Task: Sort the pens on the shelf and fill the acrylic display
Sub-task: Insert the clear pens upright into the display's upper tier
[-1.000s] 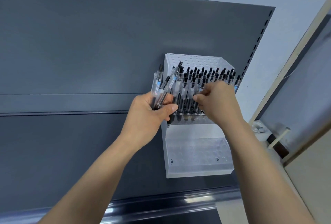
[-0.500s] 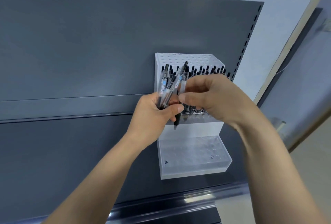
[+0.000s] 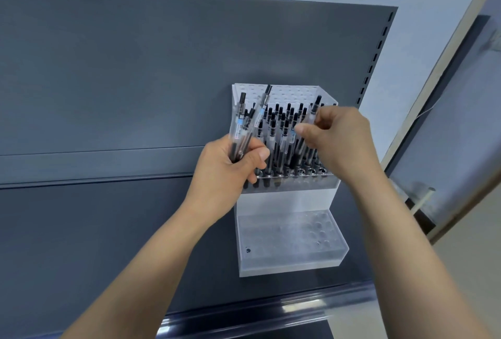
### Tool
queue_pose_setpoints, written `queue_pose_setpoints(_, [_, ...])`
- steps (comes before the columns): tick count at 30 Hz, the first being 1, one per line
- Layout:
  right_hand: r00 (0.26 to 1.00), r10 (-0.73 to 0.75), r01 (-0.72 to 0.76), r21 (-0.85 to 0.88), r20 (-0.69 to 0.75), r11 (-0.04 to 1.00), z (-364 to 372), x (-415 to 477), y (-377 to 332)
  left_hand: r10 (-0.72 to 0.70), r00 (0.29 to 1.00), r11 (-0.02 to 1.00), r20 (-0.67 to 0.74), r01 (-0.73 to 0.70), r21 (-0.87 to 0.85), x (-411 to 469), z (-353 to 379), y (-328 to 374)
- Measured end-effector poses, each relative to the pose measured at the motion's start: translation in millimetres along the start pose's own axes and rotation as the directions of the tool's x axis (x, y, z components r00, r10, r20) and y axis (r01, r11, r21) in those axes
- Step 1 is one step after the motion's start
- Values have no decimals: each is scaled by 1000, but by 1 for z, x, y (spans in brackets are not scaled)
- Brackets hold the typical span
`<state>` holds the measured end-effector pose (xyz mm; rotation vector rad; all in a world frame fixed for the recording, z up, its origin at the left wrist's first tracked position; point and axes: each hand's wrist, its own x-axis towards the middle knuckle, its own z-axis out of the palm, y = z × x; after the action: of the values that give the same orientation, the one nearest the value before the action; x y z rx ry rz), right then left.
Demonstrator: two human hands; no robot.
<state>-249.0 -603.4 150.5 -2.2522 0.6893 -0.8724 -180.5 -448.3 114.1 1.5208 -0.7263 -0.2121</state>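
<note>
Against a dark grey shelf panel (image 3: 135, 81): acrylic display (image 3: 290, 244) hung on it, upper tier crowded with upright pens (image 3: 282, 127). Left hand (image 3: 225, 173) curled tight round a small bundle of pens (image 3: 241, 124) at the display's left edge. Right hand (image 3: 339, 138) pinching a single pen (image 3: 314, 108) over the tier's right side.

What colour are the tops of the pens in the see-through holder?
Black, on the clear-barrelled pens; the head view shows it.

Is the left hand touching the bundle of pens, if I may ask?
Touching: the head view shows the left hand gripping the bundle of pens.
</note>
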Motion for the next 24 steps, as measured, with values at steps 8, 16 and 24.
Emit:
queue_pose_setpoints(8, [989, 25, -16, -61, 146, 998, 13, 0, 14, -12, 1000, 1000, 19, 12, -7, 1, 3, -4])
queue_pose_setpoints(16, [968, 13, 48, -232, 252, 971, 10, 0, 11, 6, 999, 1000, 50, -7, 20, 1, 10, -7])
queue_pose_setpoints(24, [943, -61, 78, -41, 328, 996, -22, -14, -9, -10, 995, 1000, 95, 9, 12, 3, 20, -8])
